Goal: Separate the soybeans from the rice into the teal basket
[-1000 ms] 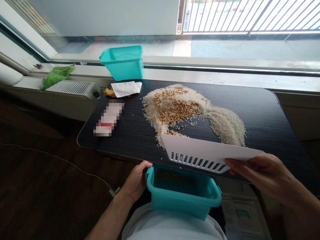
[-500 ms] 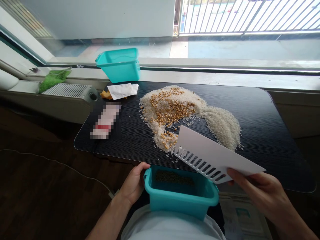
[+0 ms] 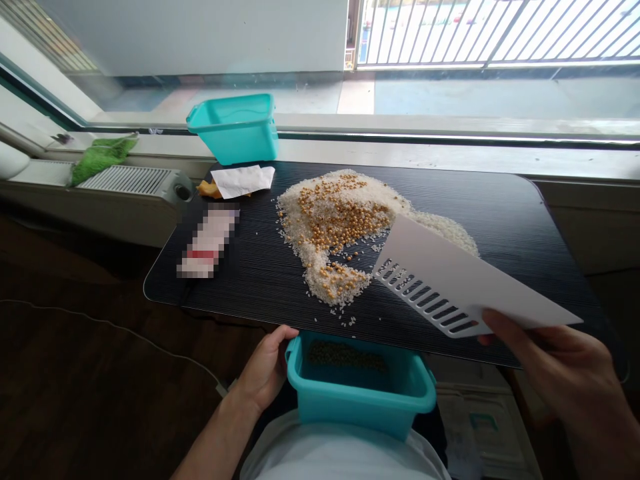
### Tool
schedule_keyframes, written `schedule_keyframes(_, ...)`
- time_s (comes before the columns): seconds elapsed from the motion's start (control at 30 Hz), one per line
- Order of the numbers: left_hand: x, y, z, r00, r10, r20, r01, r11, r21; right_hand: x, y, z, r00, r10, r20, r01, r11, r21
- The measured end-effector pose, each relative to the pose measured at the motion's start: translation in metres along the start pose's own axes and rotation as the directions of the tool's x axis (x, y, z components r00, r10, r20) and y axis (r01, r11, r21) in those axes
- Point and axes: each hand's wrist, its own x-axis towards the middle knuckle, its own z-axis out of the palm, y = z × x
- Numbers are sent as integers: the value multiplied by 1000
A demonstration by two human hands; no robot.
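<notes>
My left hand (image 3: 267, 367) grips the left end of a turquoise plastic bin (image 3: 357, 397), held at the table's front edge against my body. Small dark granules (image 3: 345, 355) lie in its bottom. In my right hand (image 3: 555, 363) is a flat white plastic panel (image 3: 455, 273) with a row of slots, pinched near its right end and slanting over the table. A heap of white rice (image 3: 295, 227) spreads across the tabletop, with yellow-brown beans (image 3: 340, 217) scattered over it. The panel's far corner is beside the heap and hides part of the rice on the right.
A second turquoise bin (image 3: 240, 130) stands at the back left of the dark table (image 3: 520, 220). White paper (image 3: 245, 181) lies over something yellow, near a blurred-out pinkish object (image 3: 210, 240). A green cloth (image 3: 105, 159) rests on the radiator (image 3: 133, 181); a window runs behind.
My right hand has moved the slotted panel right and away from me, off the bin's rim and over the right part of the rice. My left hand and the bin stay nearly still.
</notes>
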Motion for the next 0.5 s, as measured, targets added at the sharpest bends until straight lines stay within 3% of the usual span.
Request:
schedule_keyframes(0.2,-1,0,1,1000,1,12,0,1000,-5,1,-9,18,987,-72,141,66,997,46)
schedule_keyframes(0.5,0,-1,0,1000,15,11,-15,1000,-8,-7,-16,28,971,-90,222,77,995,70)
